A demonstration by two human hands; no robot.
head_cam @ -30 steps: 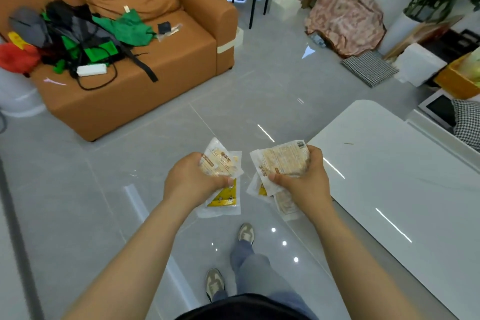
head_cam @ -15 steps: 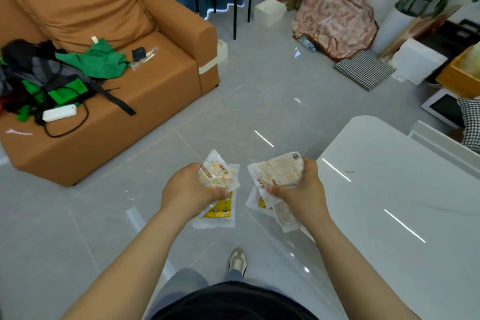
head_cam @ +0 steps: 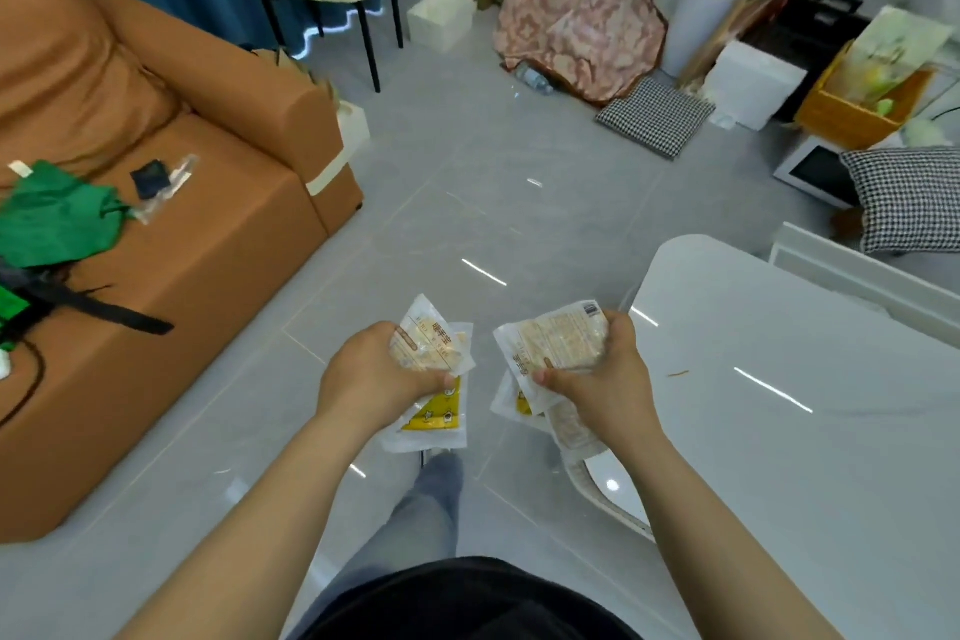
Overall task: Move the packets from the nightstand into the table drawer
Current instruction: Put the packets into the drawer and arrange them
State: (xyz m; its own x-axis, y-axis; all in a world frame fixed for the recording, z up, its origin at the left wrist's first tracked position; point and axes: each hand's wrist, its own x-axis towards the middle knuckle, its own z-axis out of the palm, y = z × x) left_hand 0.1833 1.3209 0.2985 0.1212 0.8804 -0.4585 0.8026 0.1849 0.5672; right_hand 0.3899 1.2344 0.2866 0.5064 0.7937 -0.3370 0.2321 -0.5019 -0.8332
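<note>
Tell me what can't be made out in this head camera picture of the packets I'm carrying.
Head view only:
- How many packets the right hand holds: they overlap, and the hand covers them.
- Print on the left hand's bundle: too small.
- The drawer: only the white table top shows, cut off by the right edge.
- The nightstand: outside the frame.

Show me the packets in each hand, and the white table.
Left-hand packets (head_cam: 434, 346), head view, top packet's front.
Right-hand packets (head_cam: 556, 335), head view, top packet's front.
White table (head_cam: 779, 457), head view, bare top.
</note>
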